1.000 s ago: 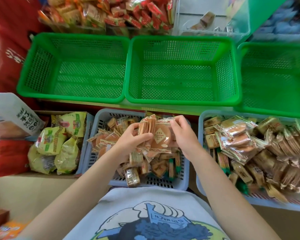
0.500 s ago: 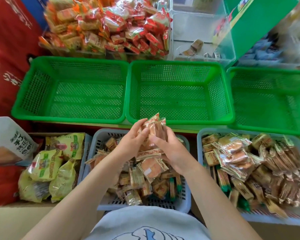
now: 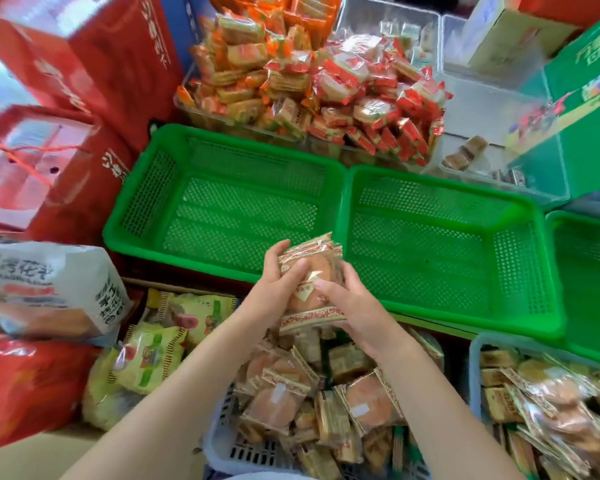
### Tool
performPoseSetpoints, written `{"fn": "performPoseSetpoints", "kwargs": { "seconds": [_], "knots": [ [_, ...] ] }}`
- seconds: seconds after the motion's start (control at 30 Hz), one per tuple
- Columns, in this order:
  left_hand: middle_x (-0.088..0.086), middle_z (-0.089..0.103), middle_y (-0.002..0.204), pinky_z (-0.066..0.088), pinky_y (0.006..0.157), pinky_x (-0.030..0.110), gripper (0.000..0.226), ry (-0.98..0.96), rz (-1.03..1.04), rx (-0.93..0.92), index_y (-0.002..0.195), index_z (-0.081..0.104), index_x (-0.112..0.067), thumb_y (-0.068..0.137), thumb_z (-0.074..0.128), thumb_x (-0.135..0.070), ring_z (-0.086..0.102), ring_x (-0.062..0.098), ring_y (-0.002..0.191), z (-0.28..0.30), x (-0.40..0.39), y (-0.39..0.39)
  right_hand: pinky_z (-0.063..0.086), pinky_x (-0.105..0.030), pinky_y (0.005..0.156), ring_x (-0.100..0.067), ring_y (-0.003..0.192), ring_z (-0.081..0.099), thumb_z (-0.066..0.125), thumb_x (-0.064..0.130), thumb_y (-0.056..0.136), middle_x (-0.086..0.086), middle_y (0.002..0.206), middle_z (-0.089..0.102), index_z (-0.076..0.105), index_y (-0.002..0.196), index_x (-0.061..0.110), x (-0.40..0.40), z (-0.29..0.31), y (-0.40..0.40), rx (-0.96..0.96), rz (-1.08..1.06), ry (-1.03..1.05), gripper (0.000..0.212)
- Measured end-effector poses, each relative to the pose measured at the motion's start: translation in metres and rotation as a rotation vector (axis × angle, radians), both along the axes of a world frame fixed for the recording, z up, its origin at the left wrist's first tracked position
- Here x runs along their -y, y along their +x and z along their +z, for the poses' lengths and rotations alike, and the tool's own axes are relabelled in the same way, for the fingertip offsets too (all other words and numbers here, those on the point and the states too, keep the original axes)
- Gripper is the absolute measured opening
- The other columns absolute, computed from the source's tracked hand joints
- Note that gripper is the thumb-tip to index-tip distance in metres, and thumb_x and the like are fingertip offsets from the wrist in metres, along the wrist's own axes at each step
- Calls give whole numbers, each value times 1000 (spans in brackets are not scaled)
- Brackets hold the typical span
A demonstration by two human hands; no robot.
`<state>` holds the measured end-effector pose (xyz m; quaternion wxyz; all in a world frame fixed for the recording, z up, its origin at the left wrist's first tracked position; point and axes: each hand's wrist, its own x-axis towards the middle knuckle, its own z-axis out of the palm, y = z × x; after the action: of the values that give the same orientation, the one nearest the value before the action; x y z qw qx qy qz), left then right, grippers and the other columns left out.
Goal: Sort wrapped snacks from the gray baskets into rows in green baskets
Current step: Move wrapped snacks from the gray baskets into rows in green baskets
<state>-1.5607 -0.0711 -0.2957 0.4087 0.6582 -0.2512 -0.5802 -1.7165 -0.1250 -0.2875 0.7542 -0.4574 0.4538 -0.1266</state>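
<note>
Both hands, left (image 3: pixel 278 292) and right (image 3: pixel 355 311), clasped a stack of round cakes (image 3: pixel 310 282) in crinkly clear wrappers above the gray basket (image 3: pixel 222 448), before two perforated green baskets (image 3: pixel 340 202).

Both hands hold a small stack of wrapped round cakes (image 3: pixel 309 282) between them: the left hand (image 3: pixel 274 289) grips its left side, the right hand (image 3: pixel 354 313) its right and lower side. The stack hangs over the near rim of the left green basket (image 3: pixel 146 202), beside the middle green basket (image 3: pixel 534 271). Below the wrists a gray basket (image 3: pixel 219 441) is heaped with more wrapped snacks (image 3: pixel 326 403). A second gray basket (image 3: pixel 473 375) of snacks lies to the right. Yellow-green packets (image 3: pixel 146 358) lie to the left.
</note>
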Motion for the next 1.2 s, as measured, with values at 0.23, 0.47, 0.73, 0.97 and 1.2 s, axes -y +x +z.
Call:
{"fn": "performPoseSetpoints", "kwargs": {
  "seconds": [0.23, 0.47, 0.73, 0.97, 1.2],
  "knots": [
    [14, 45, 150, 29, 118, 46, 62, -82, 137, 937, 152, 35, -7, 100, 49, -38, 39, 32, 142, -48, 0, 154, 51, -32, 95, -15, 107, 67, 68, 24, 94, 1, 120, 68, 54, 129, 21, 64, -19, 112, -218, -52, -180, 38],
    [22, 24, 162, 24, 117, 56, 81, 247, 34, 1270, 154, 29, -4, 92, 60, -45, 24, 40, 149, -98, 11, 257, 59, -51, 88, -24, 99, 71, 76, 55, 62, -1, 112, 71, 60, 116, 23, 116, -79, 263, -386, 3, -152, 65],
    [15, 19, 165, 21, 120, 48, 88, 222, 67, 1262, 157, 21, -4, 90, 23, -61, 20, 30, 152, -106, 13, 262, 63, -47, 75, -30, 105, 66, 74, 47, 83, -12, 123, 61, 40, 123, 4, 130, -119, 389, -431, -13, -265, 68],
    [14, 15, 166, 18, 122, 46, 86, 208, 70, 1262, 158, 17, -5, 95, 24, -62, 16, 28, 153, -110, 11, 263, 61, -29, 60, -27, 106, 64, 74, 45, 87, -8, 118, 57, 44, 114, 8, 137, -129, 399, -483, 108, -253, 54],
    [14, 10, 167, 13, 123, 45, 88, 210, 62, 1261, 158, 15, -5, 94, 20, -65, 11, 28, 154, -110, 10, 262, 61, -32, 82, -26, 104, 67, 73, 47, 87, -9, 122, 62, 48, 121, 11, 137, -123, 387, -367, 99, -106, 55]
  ]
}}
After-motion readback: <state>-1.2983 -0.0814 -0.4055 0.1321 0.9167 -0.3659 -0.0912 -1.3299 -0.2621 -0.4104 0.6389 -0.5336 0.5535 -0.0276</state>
